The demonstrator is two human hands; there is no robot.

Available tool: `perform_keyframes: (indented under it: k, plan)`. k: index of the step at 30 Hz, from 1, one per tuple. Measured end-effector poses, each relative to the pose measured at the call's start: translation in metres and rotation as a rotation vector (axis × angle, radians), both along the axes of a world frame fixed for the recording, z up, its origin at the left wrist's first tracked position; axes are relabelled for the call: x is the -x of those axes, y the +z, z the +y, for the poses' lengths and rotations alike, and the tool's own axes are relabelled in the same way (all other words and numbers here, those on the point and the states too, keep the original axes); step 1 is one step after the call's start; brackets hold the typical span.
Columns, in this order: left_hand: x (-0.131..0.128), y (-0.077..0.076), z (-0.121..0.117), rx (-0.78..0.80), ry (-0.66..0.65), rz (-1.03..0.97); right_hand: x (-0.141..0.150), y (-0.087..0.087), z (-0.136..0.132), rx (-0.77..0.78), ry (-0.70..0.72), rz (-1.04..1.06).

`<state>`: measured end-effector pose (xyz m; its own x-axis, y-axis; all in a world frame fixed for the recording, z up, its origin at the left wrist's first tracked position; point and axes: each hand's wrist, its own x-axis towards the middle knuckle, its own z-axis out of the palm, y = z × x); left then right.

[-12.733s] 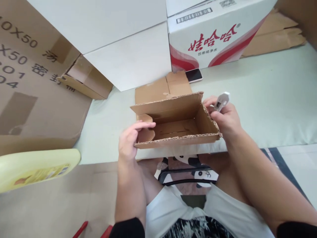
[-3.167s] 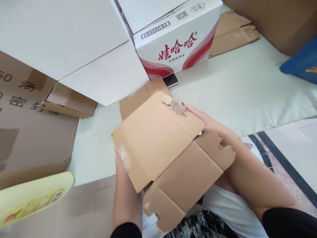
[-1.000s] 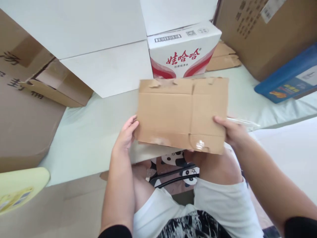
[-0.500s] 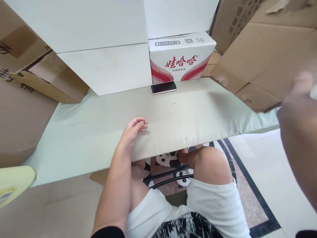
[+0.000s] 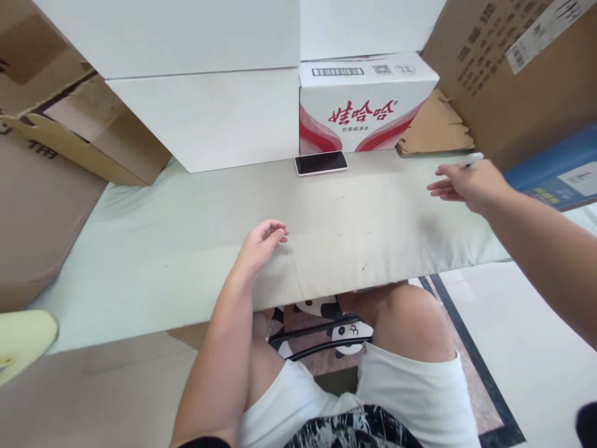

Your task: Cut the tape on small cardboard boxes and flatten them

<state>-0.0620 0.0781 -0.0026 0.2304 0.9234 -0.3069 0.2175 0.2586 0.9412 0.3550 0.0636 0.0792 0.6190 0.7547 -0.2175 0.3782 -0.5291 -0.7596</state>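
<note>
My left hand (image 5: 265, 241) rests near the front edge of the covered table (image 5: 224, 218). Its fingers are loosely curled and apart, with nothing in them. Over the right side of the tabletop is my right hand (image 5: 471, 183), fingers stretched to the left. Between its thumb and forefinger sits a white marker-like stick (image 5: 474, 160), mostly hidden by the hand. A phone (image 5: 321, 163) with a dark screen lies in front of the white and red water carton (image 5: 364, 115), touching neither hand.
Large white boxes (image 5: 200, 118) stand at the back. Brown cartons (image 5: 46, 211) crowd the left side. On the right are a tall brown carton (image 5: 522, 93), flattened cardboard (image 5: 436, 130) and a blue box (image 5: 559, 168). A pale yellow rounded object (image 5: 28, 336) juts in at lower left.
The brown cardboard box at the right has gone from view, uncovering the blue box and flattened cardboard. My right hand has moved left over the table. My left hand has barely moved.
</note>
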Motion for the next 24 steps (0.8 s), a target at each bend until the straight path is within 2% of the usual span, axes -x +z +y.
perform_keyframes:
  k: [2, 4, 9, 12, 17, 22, 23, 24]
  plan:
    - [0.000, 0.007, -0.004, -0.013, 0.033, -0.031, 0.022, 0.000, -0.015, 0.041, -0.015, 0.014]
    - [0.001, 0.013, -0.010, -0.022, 0.082, -0.071, 0.047, 0.009, -0.021, 0.062, 0.022, 0.007]
    - [0.020, 0.024, -0.024, -0.078, 0.234, -0.209, 0.134, 0.041, -0.003, 0.045, 0.322, -0.095]
    - [0.047, 0.024, -0.029, -0.107, 0.337, -0.250, 0.201, 0.048, 0.021, 0.014, 0.578, -0.187]
    - [0.095, 0.019, -0.038, -0.138, 0.440, -0.266, 0.328, 0.038, 0.074, -0.064, 0.980, -0.426]
    - [0.122, 0.016, -0.036, -0.114, 0.500, -0.316, 0.466, 0.036, 0.126, -0.345, 1.151, -0.605]
    - [0.125, 0.015, -0.035, -0.104, 0.511, -0.332, 0.491, 0.039, 0.136, -0.360, 1.223, -0.632]
    - [0.126, 0.016, -0.034, -0.094, 0.521, -0.342, 0.515, 0.043, 0.145, -0.365, 1.218, -0.690]
